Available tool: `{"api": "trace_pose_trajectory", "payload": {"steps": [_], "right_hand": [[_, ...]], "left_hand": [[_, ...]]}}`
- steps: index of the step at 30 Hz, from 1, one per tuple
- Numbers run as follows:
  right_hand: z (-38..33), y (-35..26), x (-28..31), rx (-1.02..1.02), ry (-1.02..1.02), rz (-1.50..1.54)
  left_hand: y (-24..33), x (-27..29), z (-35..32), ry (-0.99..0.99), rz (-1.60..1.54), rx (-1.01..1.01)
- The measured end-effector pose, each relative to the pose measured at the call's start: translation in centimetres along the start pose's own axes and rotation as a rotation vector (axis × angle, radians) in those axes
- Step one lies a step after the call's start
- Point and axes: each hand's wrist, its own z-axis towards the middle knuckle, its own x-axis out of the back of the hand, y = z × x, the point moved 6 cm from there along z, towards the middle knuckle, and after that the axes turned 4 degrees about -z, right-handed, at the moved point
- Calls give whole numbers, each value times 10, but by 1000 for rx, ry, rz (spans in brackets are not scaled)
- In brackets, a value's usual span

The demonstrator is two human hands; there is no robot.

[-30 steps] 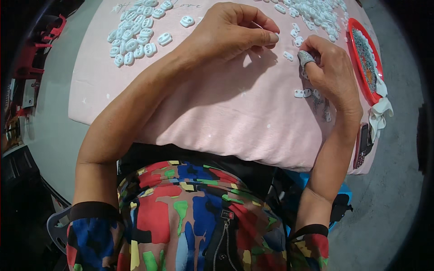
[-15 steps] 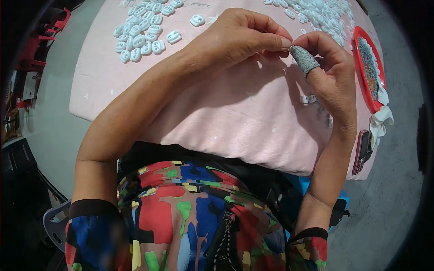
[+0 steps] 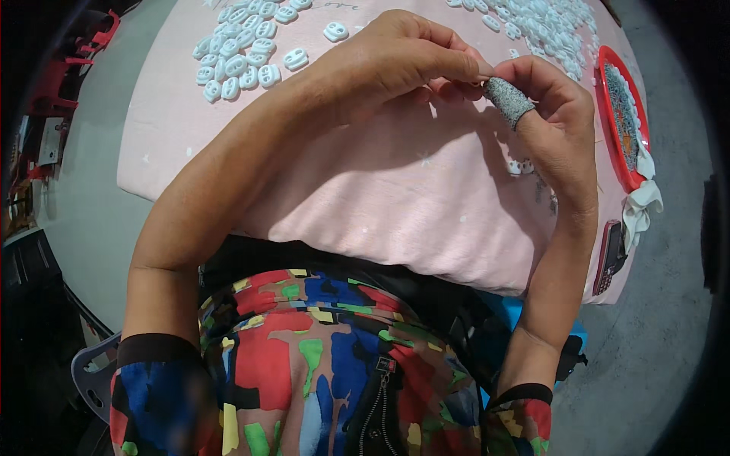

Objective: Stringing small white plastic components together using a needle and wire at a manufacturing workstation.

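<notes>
My left hand [image 3: 422, 61] and my right hand [image 3: 561, 114] meet fingertip to fingertip over the far right part of the table. Both are closed in a pinch. What sits between the fingertips is too small and too covered to make out. A speckled grey sleeve [image 3: 509, 102] wraps my right thumb. Under my right hand lie a few small white plastic pieces [image 3: 515, 167] and some small dark bits, partly hidden by the hand and wrist. Left of my left hand, two white oval pieces with paired holes, one a nearer piece [image 3: 295, 59], lie apart from a heap of such pieces [image 3: 242, 49].
A pink cloth [image 3: 365, 190] covers the table. A larger pile of small white pieces [image 3: 544, 34] spreads at the far right. Along the right edge are a red tray [image 3: 636, 176] of small grey metal parts, a white cloth [image 3: 641, 204] and a keypad phone [image 3: 609, 254].
Both hands stay pinched together in nearly the same spot. My fingertips have shifted slightly, and the right hand has moved a touch left. The things on the table look unchanged.
</notes>
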Motion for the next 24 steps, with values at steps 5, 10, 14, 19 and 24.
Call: {"api": "trace_pose_trajectory", "payload": {"steps": [5,10,14,19,24], "right_hand": [[-2,9,-1,-226,2,152],[-1,14,-2,-274,-36,215],[0,14,-1,-318,-78,197],[-1,9,-3,-314,-68,306],[0,10,-1,-300,-90,334]], "left_hand": [[-5,2,4,-3,-17,5],[-4,3,4,7,-8,-9],[-4,2,5,4,-6,-75],[2,-19,-2,21,-627,250],[2,-2,6,35,-39,-150]]}}
